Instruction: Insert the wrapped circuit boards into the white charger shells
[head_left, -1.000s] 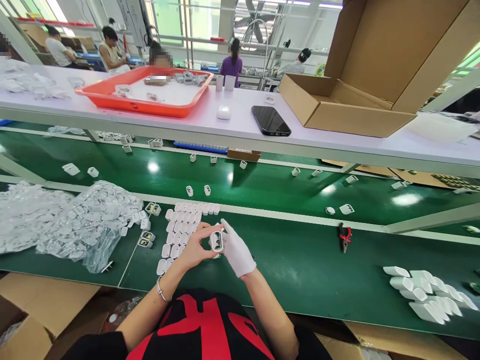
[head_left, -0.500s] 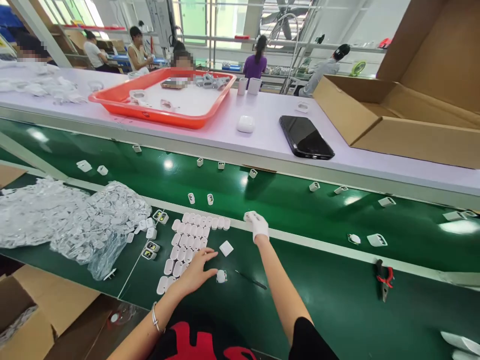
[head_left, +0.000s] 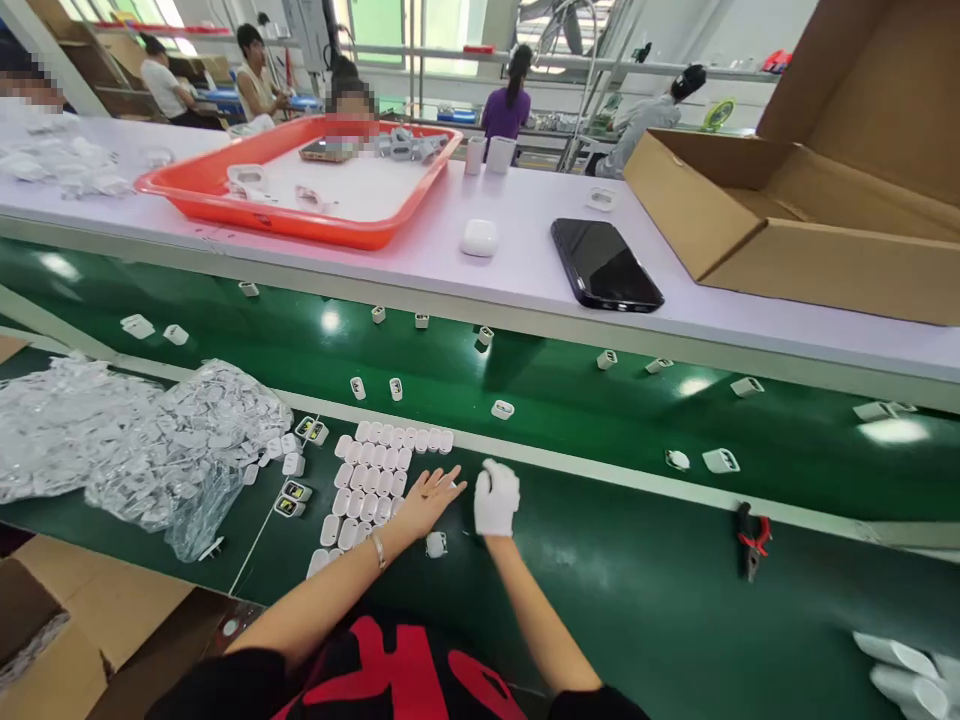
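Note:
My bare left hand [head_left: 433, 500] reaches forward over the green work surface, fingers stretched and apart. Under its fingertips the square white piece is mostly hidden, so I cannot tell whether they touch. My right hand [head_left: 496, 500], in a white glove, is close beside it, with thumb and fingers apart and nothing visible between them. A small white part [head_left: 436, 544] with a metallic edge lies just below my left hand. To the left stand rows of white rounded cases [head_left: 366, 480]. Beyond my right hand, a white case shell [head_left: 502, 409] lies on the green strip.
Clear bags of white parts [head_left: 217, 420] lie left, near open cases with yellow inside [head_left: 292, 497]. Red-handled pliers [head_left: 752, 540] lie right. The shelf holds an orange tray [head_left: 277, 225], a phone [head_left: 606, 265] and a cardboard box [head_left: 825, 260]. Several people sit or stand beyond.
My right hand has let go of the white shell on the green strip and drawn back towards me. My left hand has moved forward and right, over the square piece. The view has shifted slightly.

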